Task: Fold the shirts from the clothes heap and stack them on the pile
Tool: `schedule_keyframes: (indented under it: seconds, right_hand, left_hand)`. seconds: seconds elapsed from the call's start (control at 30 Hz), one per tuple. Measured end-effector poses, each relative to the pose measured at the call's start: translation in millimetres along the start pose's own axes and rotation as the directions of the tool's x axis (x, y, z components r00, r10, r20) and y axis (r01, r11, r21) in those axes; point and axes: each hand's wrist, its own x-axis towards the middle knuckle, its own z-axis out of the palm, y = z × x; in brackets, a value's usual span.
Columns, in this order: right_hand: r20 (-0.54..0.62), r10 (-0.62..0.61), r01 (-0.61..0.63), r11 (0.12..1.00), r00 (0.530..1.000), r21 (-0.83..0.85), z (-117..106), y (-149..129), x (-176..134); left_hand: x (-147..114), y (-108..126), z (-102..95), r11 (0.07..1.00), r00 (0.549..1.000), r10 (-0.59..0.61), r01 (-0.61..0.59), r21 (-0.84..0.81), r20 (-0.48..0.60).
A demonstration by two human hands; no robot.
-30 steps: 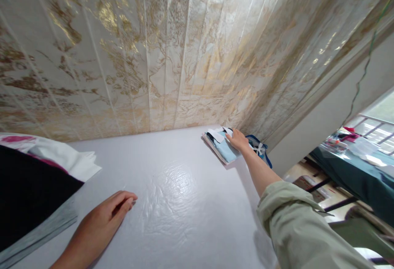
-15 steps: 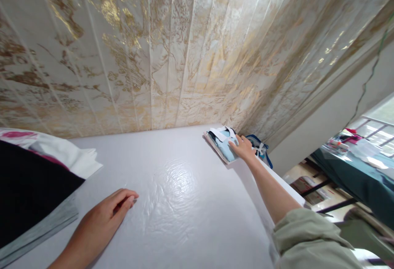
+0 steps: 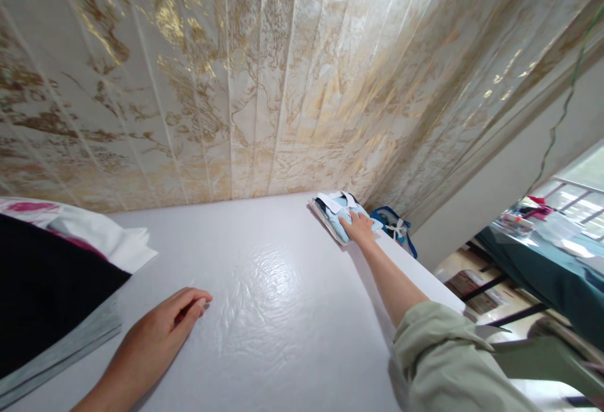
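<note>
At the far right corner of the white table (image 3: 283, 349) lies a small stack of folded clothes (image 3: 335, 209). On its top is a light blue garment with a white collar. My right hand (image 3: 359, 228) rests flat on this garment, fingers spread, covering part of it. My left hand (image 3: 170, 324) lies on the tabletop at the lower left, its fingers curled together, and I see nothing in them. Left of it is a heap of larger garments, black (image 3: 51, 292), grey (image 3: 70, 349) and white with pink (image 3: 113, 242).
A gold-patterned curtain (image 3: 245, 85) hangs along the table's far edge. Beyond the right corner is a blue-edged bag (image 3: 401, 231). Further right stand a dark green covered table (image 3: 533, 267) with items on it and a green stool (image 3: 547, 355).
My right hand and forearm have shifted left, and the folded stack has slid slightly left with the hand. The left hand has stayed in place.
</note>
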Motion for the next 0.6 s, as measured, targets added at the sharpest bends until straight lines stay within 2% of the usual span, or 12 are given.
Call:
schedule_keyframes:
  seconds: [0.13, 0.27, 0.47, 0.6]
  right_hand:
    - [0.002, 0.026, -0.026, 1.0, 1.0, -0.007, 0.9, -16.3, 2.5]
    - [0.02, 0.066, -0.067, 0.996, 0.998, 0.056, -5.7, -22.9, -0.1]
    - [-0.045, 0.127, -0.124, 0.99, 0.991, 0.063, -19.0, 5.9, 4.5]
    - [0.012, 0.088, -0.088, 0.995, 0.996, 0.042, -22.2, 19.2, 0.2]
  left_hand:
    - [1.7, -0.7, 0.4, 1.0, 1.0, -0.009, 0.009, -0.001, 0.008]
    - [1.1, -2.0, 0.4, 1.0, 1.0, -0.006, 0.006, 0.004, 0.004]
    - [0.6, -1.4, -0.8, 1.0, 1.0, 0.013, -0.013, -0.001, 0.023]
    - [0.6, 10.7, -3.8, 1.0, 1.0, -0.006, 0.006, -0.008, 0.02]
